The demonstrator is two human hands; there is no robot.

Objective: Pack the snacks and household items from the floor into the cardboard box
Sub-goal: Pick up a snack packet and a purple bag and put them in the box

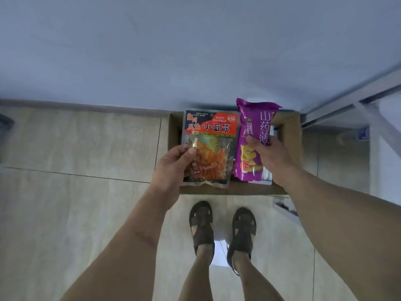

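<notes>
Head view, looking straight down: nearest to you are your two feet in dark sandals (200,222), planted on the pale tiled floor (76,137), with a white object partly hidden between and behind them. Above the feet, both your forearms reach forward over the open cardboard box (290,135), which sits on the floor against the wall. Your left hand (173,166) pinches the clear-and-orange snack packet (209,146) by its left edge, thumb on the front and fingers curled behind, holding it flat above the left part of the box. Your right hand (270,156) grips the purple crisps bag (252,137) around its middle, fingers wrapped over the front, holding it lengthwise above the right part. The two packs hang side by side, nearly touching. Under the purple bag some light packaging already lies inside the box. Farthest off, a bluish-white wall (195,51) rises behind the box, and a metal frame (347,101) stands at the right.
</notes>
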